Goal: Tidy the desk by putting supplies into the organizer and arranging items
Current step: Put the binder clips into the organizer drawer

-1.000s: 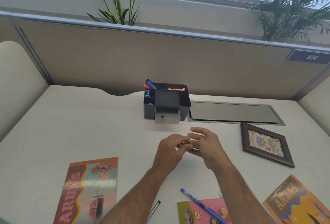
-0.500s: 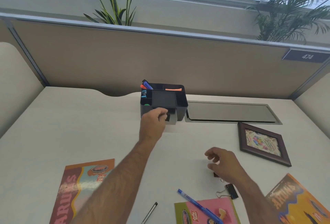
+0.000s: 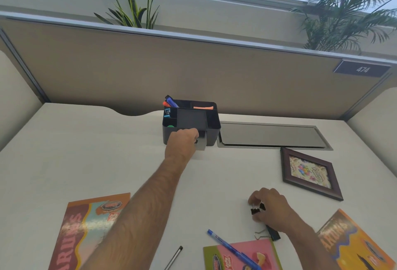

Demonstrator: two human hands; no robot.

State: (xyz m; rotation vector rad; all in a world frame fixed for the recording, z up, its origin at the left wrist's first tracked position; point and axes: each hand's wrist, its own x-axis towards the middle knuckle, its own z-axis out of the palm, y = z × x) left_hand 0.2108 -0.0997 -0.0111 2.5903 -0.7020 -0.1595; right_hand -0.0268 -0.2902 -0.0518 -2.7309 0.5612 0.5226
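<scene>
Binder clip (image 3: 257, 210): small, black body with wire handles, pinched under the curled fingertips of the right hand (image 3: 271, 207), just above the desk (image 3: 90, 151) surface. Judged light and rigid, spring steel, not fragile; smooth painted body could slip, so best taken across the flat sides or by the wire loops, as done here. A second binder clip (image 3: 269, 234) lies on the desk just behind the right wrist, handle pointing left; same handling expected. Blue pen (image 3: 233, 249) lies near and toward the body from the right hand, resting partly on a pink card (image 3: 257, 254); light, stiff, rolls easily, take mid-barrel. Left hand (image 3: 182, 140) reaches far forward to the organizer (image 3: 211, 123), fingers curled at its small grey drawer (image 3: 201, 144), which stands partly out; whether it holds a clip cannot be told. Organizer is well apart from the right hand, markers in its rear left compartment. A picture frame (image 3: 311, 173) lies beyond the right hand, to its right. A thin dark pen (image 3: 174, 258) lies between the forearms.
</scene>
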